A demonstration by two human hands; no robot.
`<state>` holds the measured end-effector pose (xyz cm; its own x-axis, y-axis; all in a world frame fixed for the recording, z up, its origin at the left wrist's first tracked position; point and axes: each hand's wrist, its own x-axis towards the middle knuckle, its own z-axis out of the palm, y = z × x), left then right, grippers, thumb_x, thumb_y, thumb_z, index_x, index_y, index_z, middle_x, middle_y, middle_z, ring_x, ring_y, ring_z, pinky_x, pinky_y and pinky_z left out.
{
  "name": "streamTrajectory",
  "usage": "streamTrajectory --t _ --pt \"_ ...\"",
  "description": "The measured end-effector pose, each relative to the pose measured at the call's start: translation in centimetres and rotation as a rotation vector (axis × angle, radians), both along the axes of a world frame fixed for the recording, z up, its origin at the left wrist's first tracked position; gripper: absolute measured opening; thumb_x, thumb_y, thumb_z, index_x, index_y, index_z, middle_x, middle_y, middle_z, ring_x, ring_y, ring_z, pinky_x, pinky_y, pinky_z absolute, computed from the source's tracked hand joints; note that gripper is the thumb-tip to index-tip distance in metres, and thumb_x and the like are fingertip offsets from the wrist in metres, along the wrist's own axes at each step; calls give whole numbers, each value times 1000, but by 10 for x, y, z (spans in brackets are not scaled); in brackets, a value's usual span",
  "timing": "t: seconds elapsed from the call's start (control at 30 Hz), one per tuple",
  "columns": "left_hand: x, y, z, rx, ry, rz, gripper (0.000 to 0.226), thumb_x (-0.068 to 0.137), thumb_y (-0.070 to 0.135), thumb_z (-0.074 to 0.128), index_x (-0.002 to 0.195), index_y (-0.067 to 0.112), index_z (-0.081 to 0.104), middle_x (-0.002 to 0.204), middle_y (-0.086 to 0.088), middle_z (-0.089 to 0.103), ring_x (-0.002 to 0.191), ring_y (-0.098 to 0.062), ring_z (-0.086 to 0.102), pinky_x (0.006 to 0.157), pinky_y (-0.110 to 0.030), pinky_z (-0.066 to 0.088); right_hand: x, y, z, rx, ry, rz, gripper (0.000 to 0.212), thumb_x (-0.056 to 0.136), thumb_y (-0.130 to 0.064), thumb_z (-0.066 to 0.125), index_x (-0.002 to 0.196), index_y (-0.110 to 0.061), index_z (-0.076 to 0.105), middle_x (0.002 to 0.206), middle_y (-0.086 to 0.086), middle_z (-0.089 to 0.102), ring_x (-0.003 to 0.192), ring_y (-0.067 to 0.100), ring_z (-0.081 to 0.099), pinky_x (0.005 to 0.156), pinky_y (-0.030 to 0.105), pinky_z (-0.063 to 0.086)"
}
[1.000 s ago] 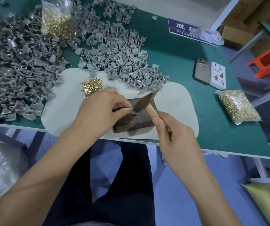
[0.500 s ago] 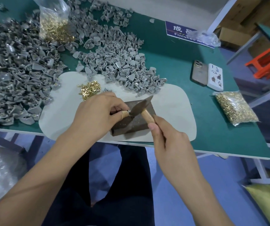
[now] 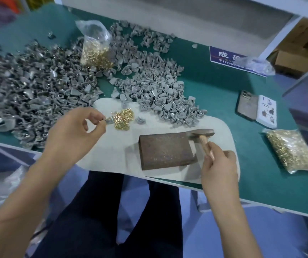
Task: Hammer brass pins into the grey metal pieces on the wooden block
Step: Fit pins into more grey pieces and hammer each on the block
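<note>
The left hand [image 3: 75, 135] pinches a small grey metal piece [image 3: 110, 120] between thumb and fingertips, held just at the near-left edge of the loose heap of brass pins [image 3: 122, 119] on the pale mat [image 3: 160, 120]. The right hand [image 3: 219, 164] has a closed grip round the wooden handle of the hammer [image 3: 201, 134], whose head lies just off the far-right corner of the wooden block [image 3: 165, 150]. The block's top is bare — nothing is seated on it yet.

Judging from this, the step in hand is either setting this piece aside or fitting it with a pin; I cannot tell whether a pin already sits in it. To do it well, the left grip should stay at the piece's edge, so the hole stays visible and the fingertips are clear of the strike. A fresh piece needs its pin started straight, then set flat on the block to the right of the left hand — not on the soft mat. Short, square taps would suit; the pins look small enough to bend or skip away under a slanted blow.
</note>
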<state>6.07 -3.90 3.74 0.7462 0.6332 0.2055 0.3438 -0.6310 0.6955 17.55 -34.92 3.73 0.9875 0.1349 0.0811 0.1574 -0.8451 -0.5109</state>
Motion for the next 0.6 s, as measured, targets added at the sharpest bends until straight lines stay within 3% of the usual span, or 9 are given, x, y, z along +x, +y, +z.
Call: streamTrajectory --t 0.1,0.2,0.27,0.43,0.5,0.6 --pt "-23 36 1 52 39 106 6 86 48 64 90 46 61 88 31 62 69 2 59 62 -32 51 1 4 -4 -89 -34 -27 41 101 -11 52 141 -22 59 103 11 48 80 33 48 70 42 39" --pt "-42 60 1 85 57 195 16 84 59 55 91 45 59 84 23 64 68 -3 59 59 -37 55 0 6 -3 -267 -110 -56 36 98 -16 61 134 -20 66 104 19 63 101 39 47 84 48 41" --pt "-50 72 -3 117 55 246 24 84 60 53 94 40 60 83 21 64 67 -12 62 61 -41 56 0 10 1 -194 -139 -69 31 98 -20 63 128 -19 70 109 20 63 103 40 48 89 50 41" --pt "-48 79 -6 188 69 225 14 90 45 67 89 31 64 80 14 64 70 -15 59 55 -32 48 -5 56 19 149 -230 158 21 95 -11 65 114 -14 75 108 8 69 106 30 56 96 41 45" --pt "-46 80 -4 164 82 182 9 90 38 70 93 30 67 82 12 63 76 -18 58 55 -32 44 -8 87 22 152 -196 273 19 95 -13 67 111 -16 76 107 0 72 105 22 59 95 35 45" --pt "-47 79 -2 149 50 134 16 91 34 71 105 28 66 89 13 61 94 -22 56 68 -36 44 -9 133 18 35 -106 396 16 96 -19 67 109 -20 77 105 -5 74 102 19 61 89 35 49"
